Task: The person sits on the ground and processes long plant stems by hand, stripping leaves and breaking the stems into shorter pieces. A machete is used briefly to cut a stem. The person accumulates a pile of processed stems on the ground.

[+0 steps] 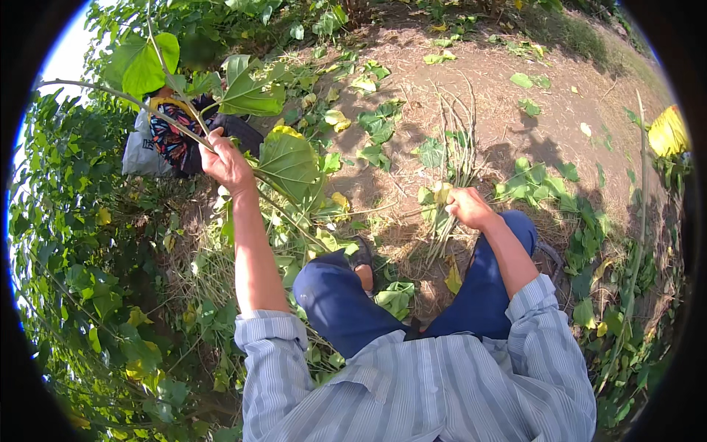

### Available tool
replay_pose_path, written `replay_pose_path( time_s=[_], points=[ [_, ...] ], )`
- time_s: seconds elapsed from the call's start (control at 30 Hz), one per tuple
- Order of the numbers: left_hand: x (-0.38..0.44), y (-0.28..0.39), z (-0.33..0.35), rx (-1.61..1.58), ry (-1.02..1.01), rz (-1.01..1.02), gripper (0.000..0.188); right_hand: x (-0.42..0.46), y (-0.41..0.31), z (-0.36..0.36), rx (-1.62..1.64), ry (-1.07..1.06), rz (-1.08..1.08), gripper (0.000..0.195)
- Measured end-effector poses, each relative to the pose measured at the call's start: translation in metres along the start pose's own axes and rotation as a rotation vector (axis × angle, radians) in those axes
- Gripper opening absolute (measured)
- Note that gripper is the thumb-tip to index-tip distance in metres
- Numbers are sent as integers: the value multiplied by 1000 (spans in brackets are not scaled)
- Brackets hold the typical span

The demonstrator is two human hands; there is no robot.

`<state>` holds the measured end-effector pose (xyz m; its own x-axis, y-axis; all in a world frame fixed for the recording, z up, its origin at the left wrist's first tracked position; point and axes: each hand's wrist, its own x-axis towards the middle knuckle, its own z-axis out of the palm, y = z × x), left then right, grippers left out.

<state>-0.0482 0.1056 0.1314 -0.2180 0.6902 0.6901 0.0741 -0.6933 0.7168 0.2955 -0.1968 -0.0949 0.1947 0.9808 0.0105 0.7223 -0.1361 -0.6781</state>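
Observation:
My left hand (227, 160), raised at the upper left, is closed around a thin leafy branch (171, 119) that forks above my fingers. Broad green leaves (290, 166) hang from it beside my wrist. Over my right knee, my right hand (469, 209) has its fingers curled, with a yellowish leaf (443, 192) at the fingertips; whether the fingers grip it is not clear. Just beyond and beneath that hand lies a bundle of bare, thin stems (457, 143) on the soil, its lower ends spreading between my knees.
Another person in a flowered top (175, 130) is beside a white sack (142, 152) at the upper left. Dense leafy bushes (83, 265) line the left side. Plucked leaves (536, 182) litter the ground. A long stick (640, 210) and a yellow object (668, 132) are at the right.

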Motion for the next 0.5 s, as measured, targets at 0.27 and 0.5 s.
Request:
replay_pose_path(
  time_s=[0.27,0.5],
  points=[
    [-17,21,72,-213,73,-272,23,-17,-70,51,283,256,-153,31],
    [-34,-30,60,-186,111,-296,23,-49,-81,112,383,185,-96,35]
  ],
)
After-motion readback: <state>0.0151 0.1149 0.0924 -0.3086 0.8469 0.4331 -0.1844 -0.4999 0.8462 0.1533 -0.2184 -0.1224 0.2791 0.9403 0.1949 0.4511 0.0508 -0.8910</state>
